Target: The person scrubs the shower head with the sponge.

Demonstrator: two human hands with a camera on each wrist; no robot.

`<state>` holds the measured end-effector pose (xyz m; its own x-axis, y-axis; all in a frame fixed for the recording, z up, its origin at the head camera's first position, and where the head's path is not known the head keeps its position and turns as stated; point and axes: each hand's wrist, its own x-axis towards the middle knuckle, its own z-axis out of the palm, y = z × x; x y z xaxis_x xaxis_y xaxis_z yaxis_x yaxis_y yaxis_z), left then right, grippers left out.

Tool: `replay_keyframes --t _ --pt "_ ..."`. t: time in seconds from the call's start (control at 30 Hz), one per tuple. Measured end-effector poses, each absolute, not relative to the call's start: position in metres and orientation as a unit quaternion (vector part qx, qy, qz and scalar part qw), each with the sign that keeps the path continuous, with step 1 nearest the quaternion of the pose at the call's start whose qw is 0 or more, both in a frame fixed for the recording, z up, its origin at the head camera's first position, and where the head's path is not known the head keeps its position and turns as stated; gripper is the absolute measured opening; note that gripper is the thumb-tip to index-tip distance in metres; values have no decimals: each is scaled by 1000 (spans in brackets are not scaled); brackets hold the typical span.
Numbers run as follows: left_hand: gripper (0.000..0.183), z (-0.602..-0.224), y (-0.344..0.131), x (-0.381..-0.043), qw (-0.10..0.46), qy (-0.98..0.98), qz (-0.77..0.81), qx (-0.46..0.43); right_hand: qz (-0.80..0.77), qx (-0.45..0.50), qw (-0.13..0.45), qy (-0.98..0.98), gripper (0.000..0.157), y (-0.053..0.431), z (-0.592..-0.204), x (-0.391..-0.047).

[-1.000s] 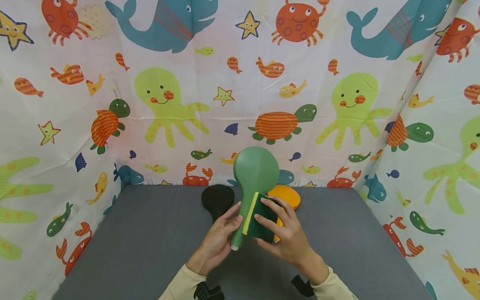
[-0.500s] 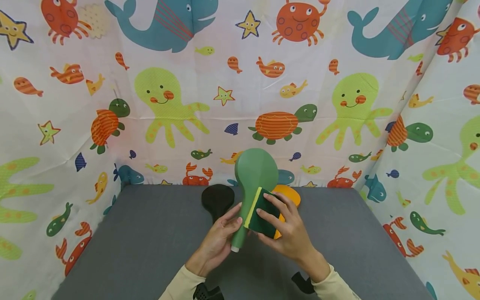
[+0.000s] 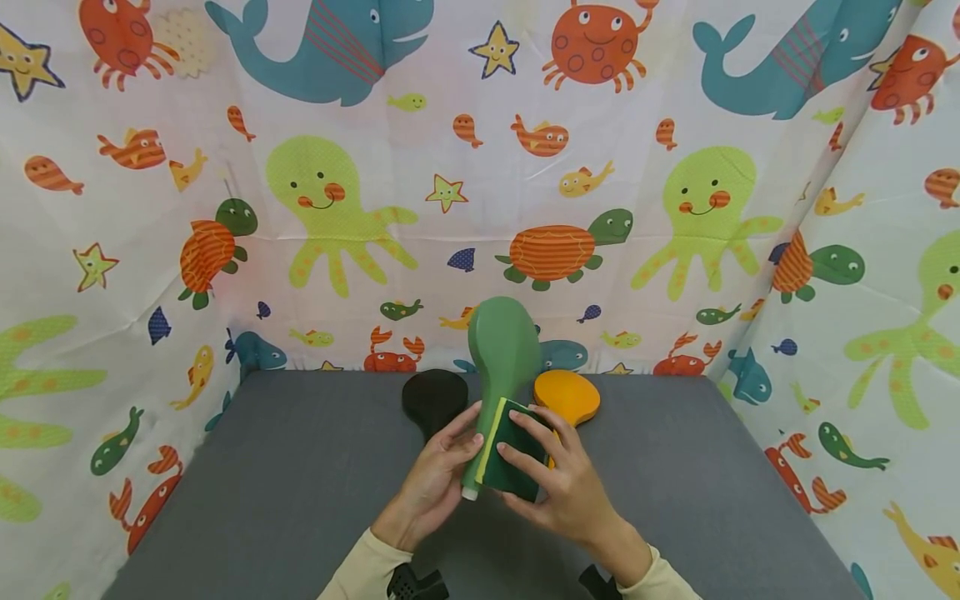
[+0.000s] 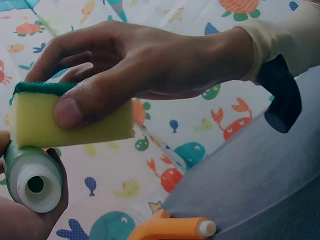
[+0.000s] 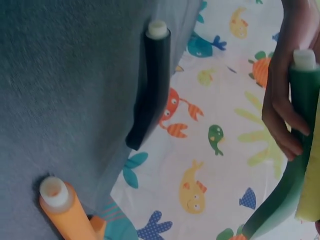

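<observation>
My left hand (image 3: 435,475) grips the handle of a green shower head (image 3: 504,342), which is held up above the table with its round head at the top. Fingers and thumb of my right hand (image 3: 573,492) pinch a yellow sponge with a dark green scouring side (image 3: 516,454). The sponge lies against the lower handle, yellow side toward it. In the left wrist view the handle's white hollow end (image 4: 42,192) shows just below the sponge (image 4: 90,125). The right wrist view shows left-hand fingers (image 5: 281,117) curled round the handle.
Behind my hands on the grey table (image 3: 300,467) lie a black shower head (image 3: 433,400) to the left and an orange shower head (image 3: 567,396) to the right. A curtain printed with sea animals (image 3: 450,233) hangs at the back and sides.
The sponge went up the handle a little, then back down toward the white end with my right hand. The green shower head has turned slightly, its head now looking narrower. My left hand keeps its grip.
</observation>
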<state>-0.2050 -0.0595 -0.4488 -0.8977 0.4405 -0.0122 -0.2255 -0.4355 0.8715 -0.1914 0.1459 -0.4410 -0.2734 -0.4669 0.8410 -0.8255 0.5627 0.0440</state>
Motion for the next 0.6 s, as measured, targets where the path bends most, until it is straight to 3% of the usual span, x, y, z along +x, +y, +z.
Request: replay_keyframes --t 0.6 --pt "58 -452 -60 -207 198 507 834 95 201 426 405 -784 43 145 -447 -189"
